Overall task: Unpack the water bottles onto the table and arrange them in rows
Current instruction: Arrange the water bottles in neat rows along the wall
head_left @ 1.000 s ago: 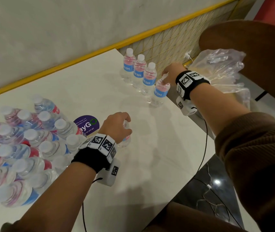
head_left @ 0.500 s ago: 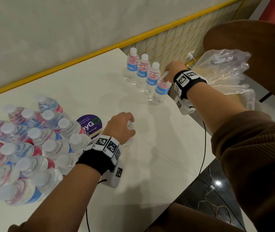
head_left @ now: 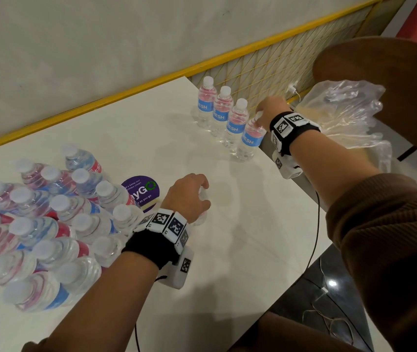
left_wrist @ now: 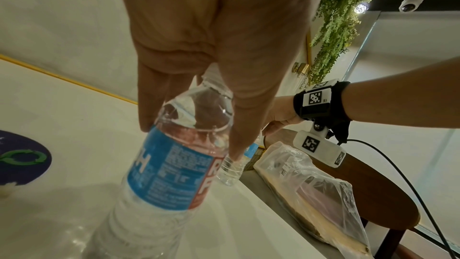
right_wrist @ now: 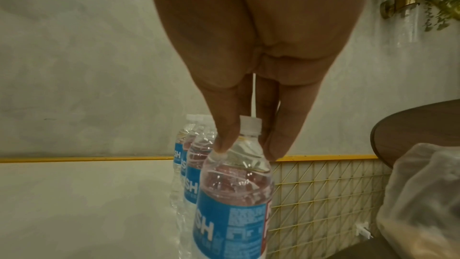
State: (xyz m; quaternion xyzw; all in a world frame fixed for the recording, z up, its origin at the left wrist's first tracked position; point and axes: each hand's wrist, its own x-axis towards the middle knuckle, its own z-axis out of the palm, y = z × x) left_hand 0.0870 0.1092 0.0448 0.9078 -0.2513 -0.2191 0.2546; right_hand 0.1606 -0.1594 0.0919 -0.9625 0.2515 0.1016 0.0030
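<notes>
Several small water bottles with blue labels stand in a row [head_left: 221, 111] at the table's far right edge. My right hand [head_left: 269, 110] holds the nearest bottle of that row [head_left: 249, 141] by its neck and shoulder; the right wrist view shows fingers [right_wrist: 224, 137] around the white cap [right_wrist: 249, 125]. My left hand [head_left: 189, 196] grips another upright bottle [left_wrist: 174, 164] from above at mid-table, with its base near the tabletop. A pack of many bottles [head_left: 42, 224] sits at the left.
A round purple sticker [head_left: 142, 190] lies on the white table [head_left: 227, 250] beside the pack. A clear plastic bag [head_left: 342, 115] rests on a brown round table [head_left: 380, 64] past the right edge. A grey wall with a yellow strip [head_left: 100, 102] runs behind.
My right hand has stayed on the row's nearest bottle, which now stands more upright in line. My left hand has kept its grip on its bottle and barely moved.
</notes>
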